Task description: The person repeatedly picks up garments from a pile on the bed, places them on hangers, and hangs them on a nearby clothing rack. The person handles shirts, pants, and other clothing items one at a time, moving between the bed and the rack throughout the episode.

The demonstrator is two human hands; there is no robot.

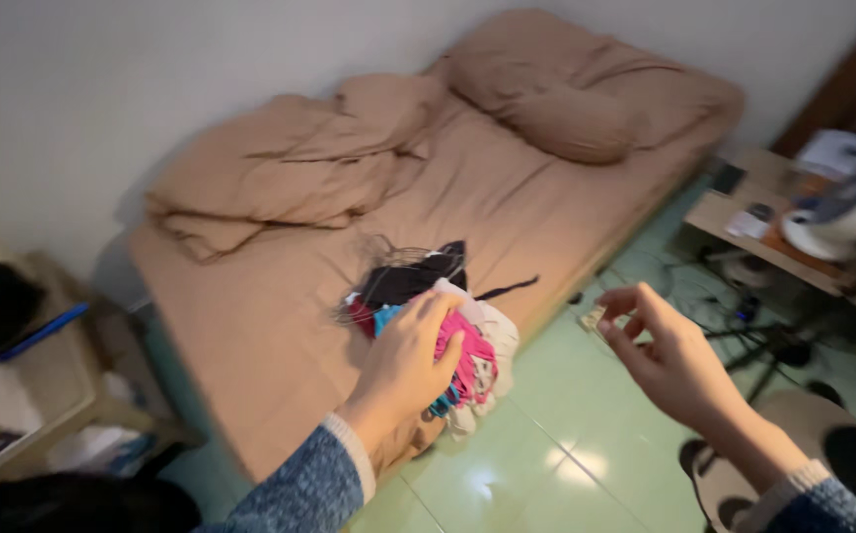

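Few such things showed, and all were blurred. On the low wooden desk [734,212] at the far right lay a small white card or label [746,225], flat and roughly square, with a dark small item just behind it. Farther right on the same desk a pale bluish-white sheet or package [835,153] stood behind a round white appliance. No screens or signs could be made out.
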